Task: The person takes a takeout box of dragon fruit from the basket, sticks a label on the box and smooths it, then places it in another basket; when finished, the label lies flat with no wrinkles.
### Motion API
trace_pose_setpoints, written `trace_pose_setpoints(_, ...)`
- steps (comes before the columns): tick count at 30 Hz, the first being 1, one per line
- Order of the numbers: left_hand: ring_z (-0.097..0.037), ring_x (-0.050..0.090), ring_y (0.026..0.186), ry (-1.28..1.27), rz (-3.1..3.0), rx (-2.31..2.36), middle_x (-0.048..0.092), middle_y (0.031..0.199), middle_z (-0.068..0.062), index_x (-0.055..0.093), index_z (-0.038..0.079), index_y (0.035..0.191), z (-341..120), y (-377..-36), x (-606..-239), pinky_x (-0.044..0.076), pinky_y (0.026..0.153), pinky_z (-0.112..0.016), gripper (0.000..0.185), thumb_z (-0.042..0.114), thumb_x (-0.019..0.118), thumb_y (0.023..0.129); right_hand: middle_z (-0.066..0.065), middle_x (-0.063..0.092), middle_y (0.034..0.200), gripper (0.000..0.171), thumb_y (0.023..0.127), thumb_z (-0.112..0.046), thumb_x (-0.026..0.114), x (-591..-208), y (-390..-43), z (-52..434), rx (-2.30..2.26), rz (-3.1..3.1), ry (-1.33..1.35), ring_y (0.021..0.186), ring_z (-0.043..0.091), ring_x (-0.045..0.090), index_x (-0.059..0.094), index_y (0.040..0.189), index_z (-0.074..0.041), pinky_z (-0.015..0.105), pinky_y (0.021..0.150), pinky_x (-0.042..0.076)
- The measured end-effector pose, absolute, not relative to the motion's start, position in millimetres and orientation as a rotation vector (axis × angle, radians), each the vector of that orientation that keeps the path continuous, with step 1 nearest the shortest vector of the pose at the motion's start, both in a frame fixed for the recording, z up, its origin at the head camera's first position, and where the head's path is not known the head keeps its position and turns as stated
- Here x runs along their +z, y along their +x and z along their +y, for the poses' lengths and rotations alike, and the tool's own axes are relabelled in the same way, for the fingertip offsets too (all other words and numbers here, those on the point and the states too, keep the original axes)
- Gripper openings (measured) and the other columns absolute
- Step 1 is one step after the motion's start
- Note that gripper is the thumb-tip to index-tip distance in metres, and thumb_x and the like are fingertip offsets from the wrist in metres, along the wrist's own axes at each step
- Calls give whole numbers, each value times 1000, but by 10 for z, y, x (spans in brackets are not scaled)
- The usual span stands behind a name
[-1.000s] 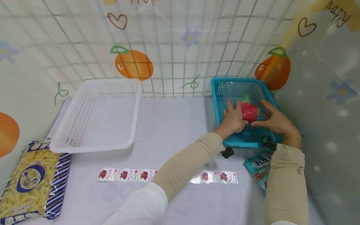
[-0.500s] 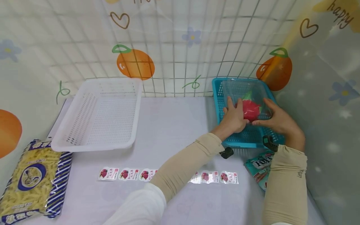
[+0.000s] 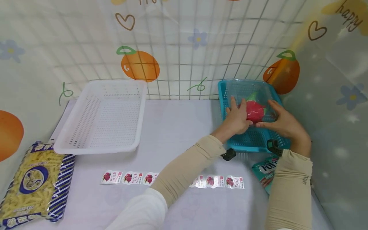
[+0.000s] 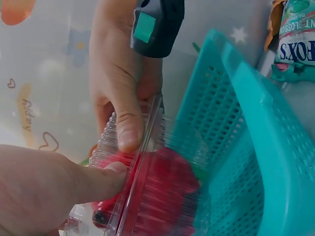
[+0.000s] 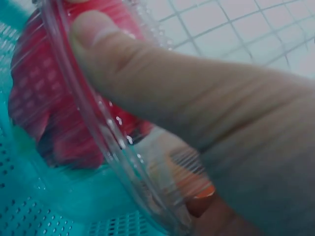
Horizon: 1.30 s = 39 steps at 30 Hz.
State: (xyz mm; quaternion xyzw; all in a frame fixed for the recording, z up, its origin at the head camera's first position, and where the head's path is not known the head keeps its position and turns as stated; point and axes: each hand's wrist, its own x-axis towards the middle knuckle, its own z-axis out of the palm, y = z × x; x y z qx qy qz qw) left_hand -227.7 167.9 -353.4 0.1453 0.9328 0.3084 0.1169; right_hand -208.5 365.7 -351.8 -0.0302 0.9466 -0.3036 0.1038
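Both hands on clear clamshell box (image 3: 253, 102) w/ red dragon fruit (image 3: 254, 111) inside, box sits in teal basket (image 3: 253, 140) at table's back-right. L hand (image 3: 237, 119) grips box's left side, thumb on rim; R hand (image 3: 283, 123) grips right side, thumb pressing rim seam. White basket (image 3: 100, 118) well apart to the left, sticker strip (image 3: 126, 178) near front edge, pasta bag (image 3: 31, 185) far left, mint pack (image 3: 265, 169) under R forearm.

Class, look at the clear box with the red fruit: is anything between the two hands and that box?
Nothing visible. The left hand and right hand already grip the clear box directly, over the teal basket.
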Motion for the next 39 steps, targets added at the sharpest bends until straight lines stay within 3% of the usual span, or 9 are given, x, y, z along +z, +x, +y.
trace_pose_setpoints(26, -30, 28, 150, 453, 2725, 952, -1, 173, -6, 15, 22, 165, 1366, -2191, -3202, 54, 106, -37, 88, 36, 68, 97, 15, -6, 172, 111, 91, -50, 73, -3115, -1986, 3387, -764, 2861, -99, 148, 59, 22, -3, 165, -17, 77, 108, 31)
trace_pose_setpoints(39, -36, 24, 154, 446, 2726, 993, -3, 173, -6, 14, 21, 166, 1197, -2127, -3144, 54, 105, -41, 86, 35, 66, 98, 12, -3, 173, 111, 89, -53, 74, -3073, -1964, 3228, -761, 2891, -143, 152, 54, 16, 1, 165, -17, 77, 110, 28)
